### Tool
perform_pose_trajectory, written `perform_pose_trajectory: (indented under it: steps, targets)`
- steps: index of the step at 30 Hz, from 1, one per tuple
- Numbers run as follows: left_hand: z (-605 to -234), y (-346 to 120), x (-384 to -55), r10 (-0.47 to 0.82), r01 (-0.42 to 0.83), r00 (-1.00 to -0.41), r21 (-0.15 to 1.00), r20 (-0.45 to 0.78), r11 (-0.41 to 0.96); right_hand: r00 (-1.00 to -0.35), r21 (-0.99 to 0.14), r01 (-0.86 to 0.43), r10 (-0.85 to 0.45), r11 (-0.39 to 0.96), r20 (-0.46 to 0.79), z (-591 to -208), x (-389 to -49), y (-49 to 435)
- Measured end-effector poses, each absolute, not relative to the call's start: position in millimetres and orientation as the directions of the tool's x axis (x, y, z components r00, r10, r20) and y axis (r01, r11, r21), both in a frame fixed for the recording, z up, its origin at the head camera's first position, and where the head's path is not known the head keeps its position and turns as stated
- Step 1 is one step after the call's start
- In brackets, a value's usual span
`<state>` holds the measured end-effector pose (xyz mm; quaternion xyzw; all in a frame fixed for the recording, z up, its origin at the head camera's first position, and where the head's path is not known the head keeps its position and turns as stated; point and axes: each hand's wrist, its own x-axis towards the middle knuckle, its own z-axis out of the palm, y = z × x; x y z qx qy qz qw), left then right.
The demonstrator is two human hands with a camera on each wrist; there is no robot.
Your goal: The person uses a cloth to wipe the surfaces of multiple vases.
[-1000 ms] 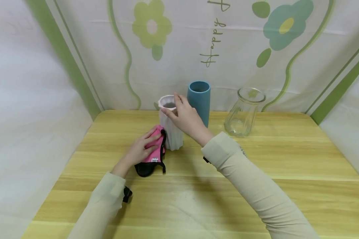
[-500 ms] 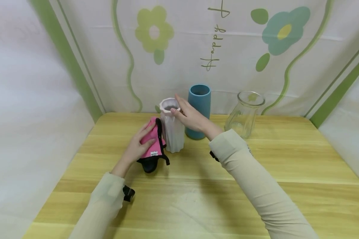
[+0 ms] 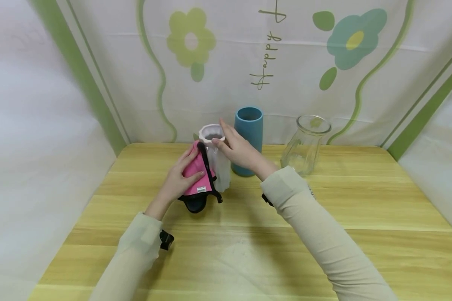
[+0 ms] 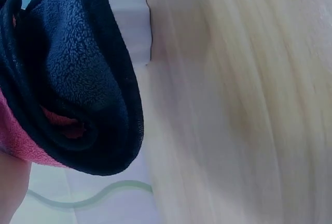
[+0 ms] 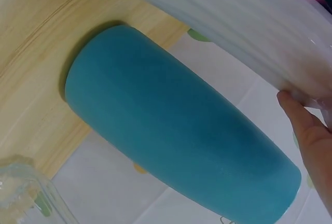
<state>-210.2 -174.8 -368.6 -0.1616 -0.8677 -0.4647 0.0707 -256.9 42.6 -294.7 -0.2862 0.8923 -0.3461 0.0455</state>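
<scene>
A white fluted vase (image 3: 222,177) stands upright on the table. My right hand (image 3: 241,152) holds it at the rim, thumb on the near side and fingers along the right; the right wrist view shows part of that hand (image 5: 314,143) against the vase (image 5: 228,24). With my left hand (image 3: 175,182) I grip a folded pink cloth (image 3: 192,169) with black edging and a small white label, laid against the vase's left side. Its dark fleecy underside (image 4: 78,63) fills the upper left of the left wrist view, covering most of the vase (image 4: 134,24).
Just behind my right hand stands a blue vase (image 3: 251,129). Farther right is a clear glass vase (image 3: 303,150) with a wide rim. A printed curtain (image 3: 226,71) hangs along the back edge of the wooden table (image 3: 248,259).
My left hand has moved the pink cloth up and to the right along the white vase, now overlapping its left side. The right hand has slid slightly, staying at the rim.
</scene>
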Motion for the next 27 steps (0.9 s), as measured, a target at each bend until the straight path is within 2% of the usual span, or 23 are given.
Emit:
perform_pose_trajectory:
  steps: [6, 13, 22, 27]
  targets:
    - [-376, -176, -210, 0.206, 0.321, -0.947, 0.782, 0.248, 0.534, -0.84, -0.631, -0.479, -0.527, 0.61, 0.128, -297, -256, 42]
    - [-389, -179, -209, 0.208, 0.252, -0.965, 0.777, 0.158, 0.577, -0.845, -0.615, -0.484, -0.515, 0.622, 0.143, -299, -254, 40]
    - [-398, -181, -214, 0.254, 0.271, -0.956, 0.77, 0.146, 0.578, -0.872, -0.627, -0.446, -0.467, 0.639, 0.145, -296, -251, 38]
    - [-397, -184, -215, 0.246, 0.282, -0.955, 0.777, 0.168, 0.563, -0.861, -0.603, -0.464, -0.489, 0.649, 0.137, -292, -255, 39]
